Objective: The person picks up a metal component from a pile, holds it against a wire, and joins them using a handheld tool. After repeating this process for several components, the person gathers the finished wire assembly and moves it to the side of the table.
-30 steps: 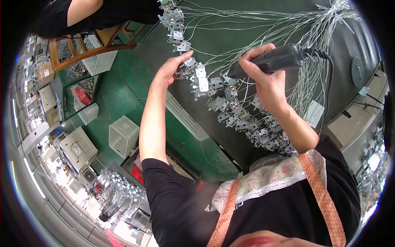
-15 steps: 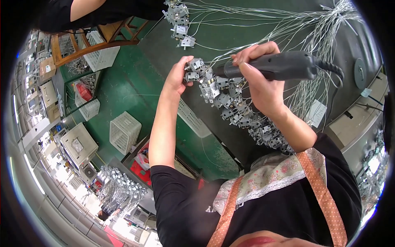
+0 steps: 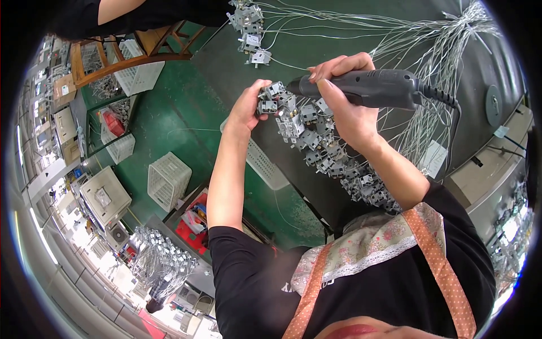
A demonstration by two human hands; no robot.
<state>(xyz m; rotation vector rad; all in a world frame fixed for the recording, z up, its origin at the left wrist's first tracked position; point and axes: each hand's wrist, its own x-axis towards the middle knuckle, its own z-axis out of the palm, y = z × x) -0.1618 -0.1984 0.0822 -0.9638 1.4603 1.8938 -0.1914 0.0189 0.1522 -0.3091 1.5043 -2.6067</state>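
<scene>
My left hand [image 3: 245, 108] is closed around a small boxy metal unit [image 3: 267, 106] at the near end of a long row of similar units. My right hand [image 3: 357, 125] grips a dark grey corded electric screwdriver [image 3: 387, 87], held nearly level with its tip pointing left. That tip reaches the units beside my left fingers; whether it touches one is too small to tell. The heap of metal units [image 3: 333, 161] runs along the table edge toward my body, partly beneath my right forearm. Thin silvery wires [image 3: 420, 56] trail from the units across the dark table.
Another cluster of metal units [image 3: 248, 34] lies at the far table edge. A round grey disc [image 3: 493, 106] rests at the right. A wooden chair [image 3: 130, 65], white baskets [image 3: 169, 181] and a red bin [image 3: 195, 223] stand left of the table. Another person's arm [image 3: 118, 11] shows at upper left.
The screwdriver and my right hand have shifted slightly left and up, bringing the tip nearer the units at my left fingers. My left hand has moved a little right, still gripping.
</scene>
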